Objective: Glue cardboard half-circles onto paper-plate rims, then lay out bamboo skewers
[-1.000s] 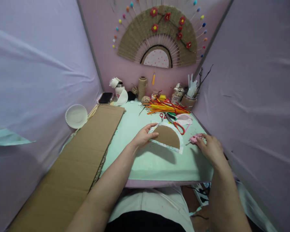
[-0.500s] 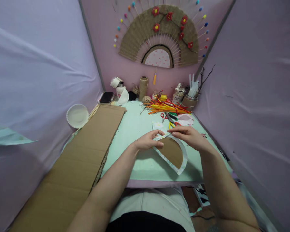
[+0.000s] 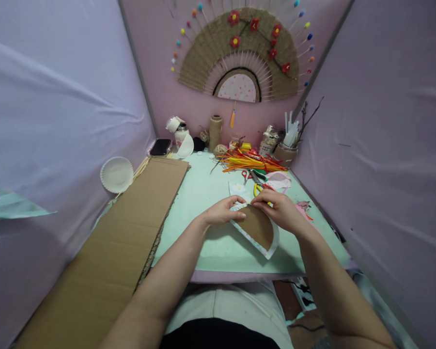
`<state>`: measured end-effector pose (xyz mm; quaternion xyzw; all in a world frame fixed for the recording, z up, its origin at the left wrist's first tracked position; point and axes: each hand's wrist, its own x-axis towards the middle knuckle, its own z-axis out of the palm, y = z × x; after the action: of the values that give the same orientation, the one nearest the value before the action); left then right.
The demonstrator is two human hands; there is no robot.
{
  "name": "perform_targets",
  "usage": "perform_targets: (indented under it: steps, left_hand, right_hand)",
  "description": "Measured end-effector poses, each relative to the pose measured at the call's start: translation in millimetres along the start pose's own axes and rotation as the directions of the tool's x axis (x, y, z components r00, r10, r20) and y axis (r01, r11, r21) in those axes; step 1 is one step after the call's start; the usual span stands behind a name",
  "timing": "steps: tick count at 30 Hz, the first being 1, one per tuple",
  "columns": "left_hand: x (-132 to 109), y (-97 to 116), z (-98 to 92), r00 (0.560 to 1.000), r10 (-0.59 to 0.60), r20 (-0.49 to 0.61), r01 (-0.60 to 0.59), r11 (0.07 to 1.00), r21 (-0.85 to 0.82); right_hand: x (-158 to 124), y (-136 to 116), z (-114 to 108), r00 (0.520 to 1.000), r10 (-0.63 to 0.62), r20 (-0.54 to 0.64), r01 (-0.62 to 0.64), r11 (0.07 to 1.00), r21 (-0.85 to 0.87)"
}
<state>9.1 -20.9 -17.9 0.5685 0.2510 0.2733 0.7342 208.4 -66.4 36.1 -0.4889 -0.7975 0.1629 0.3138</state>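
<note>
Above the tabletop point(image 3: 203, 182), cardboard half-disc point(image 3: 257, 228) tight in left hand point(image 3: 224, 211); right hand point(image 3: 280, 207) closed on its white rim point(image 3: 275, 234).

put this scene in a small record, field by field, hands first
left hand: holds half-disc, thumb on its face
right hand: fingertips at its curved edge; pinching or pressing unclear
half-disc: brown face, pale border
beyond hands: small scissors, orange and yellow strips
left side: cardboard sheet, white plate
back wall: fan with red flowers
</note>
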Motion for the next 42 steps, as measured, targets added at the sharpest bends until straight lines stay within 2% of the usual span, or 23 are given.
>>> perform_targets:
  steps: [5,8,10,11,13,14,16,18,19,20,22,24,26,30,33,34,36,39,42]
  left_hand:
    - [3,-3,-0.3,0.995,0.066,-0.077,-0.061,0.996,0.063]
    - [6,-5,-0.7,0.986,0.125,-0.113,-0.113,0.988,0.103]
    - [6,-4,-1.2,0.984,0.134,-0.119,-0.123,0.988,0.095]
    - [5,-3,-1.3,0.985,0.131,-0.110,-0.122,0.989,0.086]
    - [4,-1,-0.8,0.990,0.123,-0.070,-0.118,0.990,0.074]
    - [3,1,-0.2,0.992,0.118,-0.046,-0.114,0.991,0.072]
    - [0,3,1.3,0.996,0.092,-0.002,-0.092,0.994,0.053]
    - [-2,5,2.7,0.998,0.059,0.035,-0.060,0.998,0.021]
    - [-2,5,3.2,0.998,0.051,0.048,-0.051,0.999,0.006]
    - [-2,5,3.3,0.997,0.048,0.059,-0.048,0.999,-0.005]
    - [-2,4,3.2,0.997,0.053,0.062,-0.052,0.998,-0.017]
    - [0,3,2.8,0.997,0.061,0.047,-0.060,0.998,-0.020]
    - [1,2,2.8,0.998,0.065,0.023,-0.065,0.998,-0.015]
    - [4,0,3.6,0.997,0.069,-0.024,-0.068,0.997,0.022]
    - [6,-2,3.6,0.996,0.077,-0.054,-0.074,0.996,0.052]
    - [6,-3,3.4,0.995,0.076,-0.058,-0.072,0.996,0.061]
    - [7,-5,3.0,0.997,0.064,-0.050,-0.061,0.996,0.070]
    - [6,-6,2.7,0.999,0.035,-0.014,-0.035,0.998,0.045]
    - [5,-5,2.5,1.000,0.029,0.001,-0.029,0.998,0.059]
  right_hand:
    - [-7,-8,16,0.980,-0.196,-0.039,0.176,0.939,-0.297]
    - [-12,-11,16,0.973,-0.232,-0.011,0.215,0.918,-0.334]
    - [-13,-7,6,0.978,-0.188,-0.091,0.164,0.961,-0.222]
    - [-12,-3,-1,0.980,-0.119,-0.162,0.098,0.986,-0.131]
    - [-9,9,-14,0.958,0.117,-0.261,-0.096,0.991,0.089]
    - [-7,16,-18,0.942,0.247,-0.229,-0.203,0.959,0.200]
    - [-3,29,-19,0.916,0.402,0.001,-0.375,0.854,0.361]
    - [-3,34,-10,0.872,0.418,0.253,-0.489,0.742,0.458]
    - [-3,34,-3,0.852,0.407,0.331,-0.523,0.697,0.491]
    - [-4,31,3,0.838,0.398,0.375,-0.545,0.658,0.519]
    - [-7,23,11,0.835,0.396,0.381,-0.550,0.619,0.561]
    - [-9,15,14,0.858,0.398,0.324,-0.513,0.644,0.567]
    - [-9,11,13,0.895,0.375,0.241,-0.446,0.738,0.507]
    - [-10,8,12,0.955,0.287,0.072,-0.296,0.929,0.223]
    - [-13,7,15,0.981,0.188,-0.040,-0.188,0.982,0.011]
    - [-14,8,15,0.985,0.167,-0.048,-0.168,0.986,-0.020]
    - [-14,11,13,0.985,0.170,0.010,-0.170,0.985,0.006]
    - [-10,19,9,0.957,0.236,0.171,-0.263,0.952,0.157]
    - [-5,23,12,0.942,0.268,0.202,-0.308,0.929,0.206]
